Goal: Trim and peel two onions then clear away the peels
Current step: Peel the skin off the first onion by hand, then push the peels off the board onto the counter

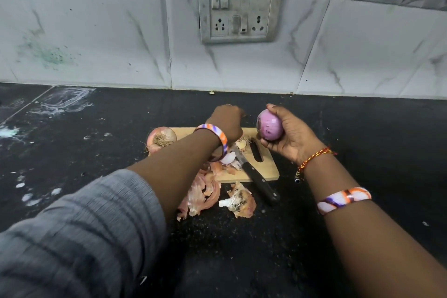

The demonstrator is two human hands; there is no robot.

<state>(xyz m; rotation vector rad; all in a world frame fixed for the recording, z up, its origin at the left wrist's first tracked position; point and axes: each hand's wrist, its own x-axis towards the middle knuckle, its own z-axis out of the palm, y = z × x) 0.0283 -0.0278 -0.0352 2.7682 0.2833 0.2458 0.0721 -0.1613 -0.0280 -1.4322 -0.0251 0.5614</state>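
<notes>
My right hand holds a peeled purple onion above the right end of the wooden cutting board. My left hand reaches over the board's far edge with its fingers curled downward; what they hold is hidden. An unpeeled onion with its roots facing me sits at the board's left end. A black-handled knife lies diagonally across the board, its handle past the near edge. Onion peels are piled on the board and on the counter in front of it.
The black counter has white smears and specks at the left. A tiled wall with a switch and socket panel rises behind the board. A loose peel piece lies on the counter near the knife handle.
</notes>
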